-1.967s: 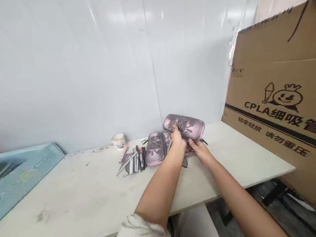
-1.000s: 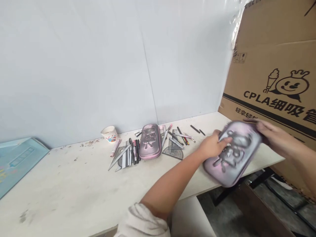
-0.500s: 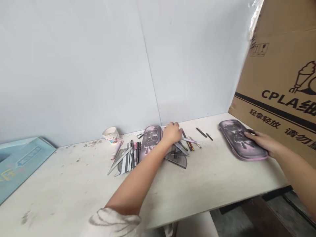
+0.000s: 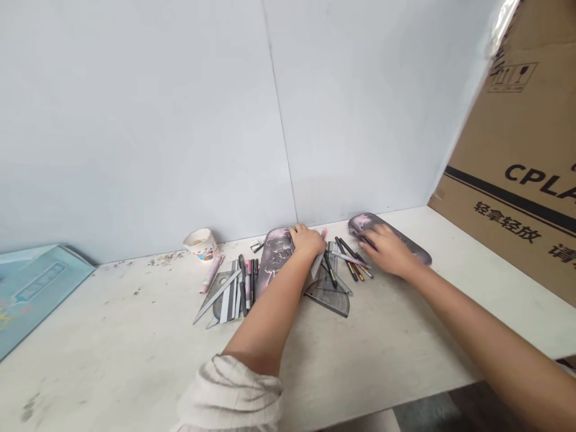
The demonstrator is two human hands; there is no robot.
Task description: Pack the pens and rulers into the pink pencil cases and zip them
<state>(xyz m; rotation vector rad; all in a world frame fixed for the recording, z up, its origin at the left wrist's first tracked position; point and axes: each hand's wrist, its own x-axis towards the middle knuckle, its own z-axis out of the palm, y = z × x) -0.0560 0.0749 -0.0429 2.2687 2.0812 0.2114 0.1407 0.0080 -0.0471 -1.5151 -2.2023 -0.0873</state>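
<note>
My left hand (image 4: 308,240) lies curled at the right edge of a pink embossed pencil case (image 4: 275,255), which lies flat on the table. A pale strip (image 4: 317,265) shows just below that hand, and I cannot tell whether the fingers hold it. My right hand (image 4: 389,251) rests with spread fingers on a second pink pencil case (image 4: 368,224), covering its middle. Between my hands lie a grey translucent protractor (image 4: 328,299) and several pens (image 4: 347,261). Left of the first case are rulers and markers (image 4: 234,294).
A paper cup (image 4: 200,245) and a pink marker (image 4: 211,273) stand at the back of the white table (image 4: 112,342), against the white wall (image 4: 157,120). A pale blue board (image 4: 36,294) lies at the left. A large cardboard box (image 4: 517,180) stands at the right.
The second pencil case has moved left, under my right hand, closer to the pens. My left hand stays near the first case. The view has turned a little to the right.
</note>
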